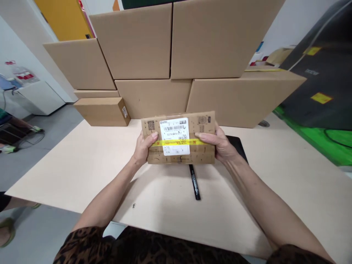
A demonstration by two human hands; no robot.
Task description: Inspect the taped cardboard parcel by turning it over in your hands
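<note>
A small cardboard box [199, 156] is held up above the table, its printed face toward me. On that face are a white shipping label [175, 128] and a strip of yellow tape [156, 143] across the middle. My left hand [143, 146] grips the box's left end, thumb on the front. Around the right end, my right hand [221, 143] is closed the same way. A black marker pen [195, 185] lies on the table below the box. Behind my right wrist, a flat black object [238, 146] is partly hidden.
Large cardboard boxes [143, 44] are stacked along the table's [82, 168] far side. A smaller brown box [101, 112] stands at the back left. To the right is a big black object [324, 66] with yellow stickers. Another person's foot [7, 231] shows at lower left.
</note>
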